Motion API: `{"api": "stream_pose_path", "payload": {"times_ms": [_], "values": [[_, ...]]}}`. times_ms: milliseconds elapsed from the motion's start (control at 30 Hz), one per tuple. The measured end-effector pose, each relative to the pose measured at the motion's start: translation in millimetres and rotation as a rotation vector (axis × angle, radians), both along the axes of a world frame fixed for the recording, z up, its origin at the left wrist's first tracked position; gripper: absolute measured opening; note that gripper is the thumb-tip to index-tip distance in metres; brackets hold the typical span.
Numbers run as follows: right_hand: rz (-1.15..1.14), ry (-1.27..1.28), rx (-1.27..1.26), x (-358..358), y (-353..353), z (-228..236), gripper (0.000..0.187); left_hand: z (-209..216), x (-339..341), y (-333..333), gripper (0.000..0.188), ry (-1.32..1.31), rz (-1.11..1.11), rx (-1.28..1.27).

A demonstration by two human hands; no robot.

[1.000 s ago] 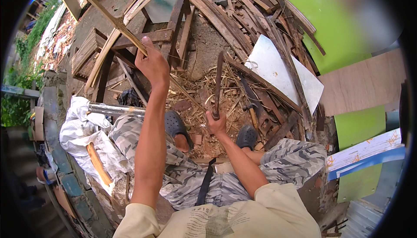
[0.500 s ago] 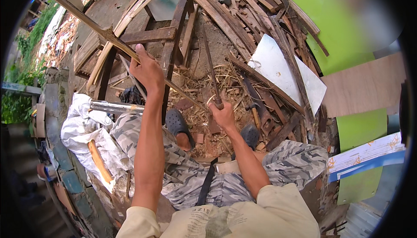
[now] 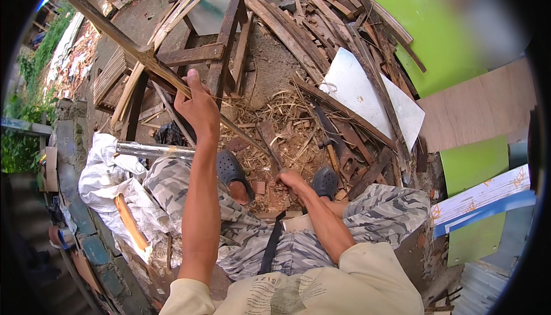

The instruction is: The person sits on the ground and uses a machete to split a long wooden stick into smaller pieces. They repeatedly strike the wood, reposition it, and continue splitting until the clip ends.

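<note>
My left hand [image 3: 198,105] is closed around a long wooden stick [image 3: 123,42], thumb along its upper side. The stick slants from the upper left, past a knobbly joint, down to a thin lower end near my right hand [image 3: 293,180]. That hand is closed on the handle of a machete [image 3: 268,137], lower than my left hand and between my feet. The machete's dark blade points up and away, beside the stick's thin end; whether they touch I cannot tell. Wood shavings [image 3: 293,114] lie on the ground beyond.
A wooden frame [image 3: 225,45] stands ahead on the left. Piled scrap timber [image 3: 321,33], a white sheet [image 3: 359,94] and a hammer [image 3: 332,153] lie to the right. White sacking [image 3: 106,171] is beside my left leg, by a block wall [image 3: 80,194]. Green panels [image 3: 425,33] stand far right.
My right hand has drawn down toward me, and the machete has swung from standing long and upright to beside the stick's lower end. The left hand keeps its grip, almost unmoved.
</note>
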State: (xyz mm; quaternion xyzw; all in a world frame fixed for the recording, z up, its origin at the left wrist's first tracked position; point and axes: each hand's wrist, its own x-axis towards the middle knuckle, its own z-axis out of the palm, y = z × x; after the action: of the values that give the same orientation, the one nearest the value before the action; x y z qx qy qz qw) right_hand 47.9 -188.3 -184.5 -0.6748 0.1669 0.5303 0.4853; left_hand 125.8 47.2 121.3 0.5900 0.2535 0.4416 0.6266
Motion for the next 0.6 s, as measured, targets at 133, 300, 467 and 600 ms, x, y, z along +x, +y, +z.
{"api": "stream_pose_path", "payload": {"times_ms": [133, 300, 467, 600], "values": [[-0.043, -0.572, 0.067, 38, 43, 125, 0.023, 0, -8, -3, 0.041, 0.022, 0.038, 0.032], [-0.284, -0.995, 0.371, 23, 53, 120, 0.040, -1, -2, -6, 0.041, 0.042, 0.048, 0.135], [0.301, -0.560, -0.321, -33, 9, -41, 0.032, 7, -3, -11, 0.040, 0.083, -0.018, 0.107], [0.274, -0.215, -0.133, -23, -5, -18, 0.029, 7, -19, -10, 0.039, -0.017, -0.029, 0.005]]}}
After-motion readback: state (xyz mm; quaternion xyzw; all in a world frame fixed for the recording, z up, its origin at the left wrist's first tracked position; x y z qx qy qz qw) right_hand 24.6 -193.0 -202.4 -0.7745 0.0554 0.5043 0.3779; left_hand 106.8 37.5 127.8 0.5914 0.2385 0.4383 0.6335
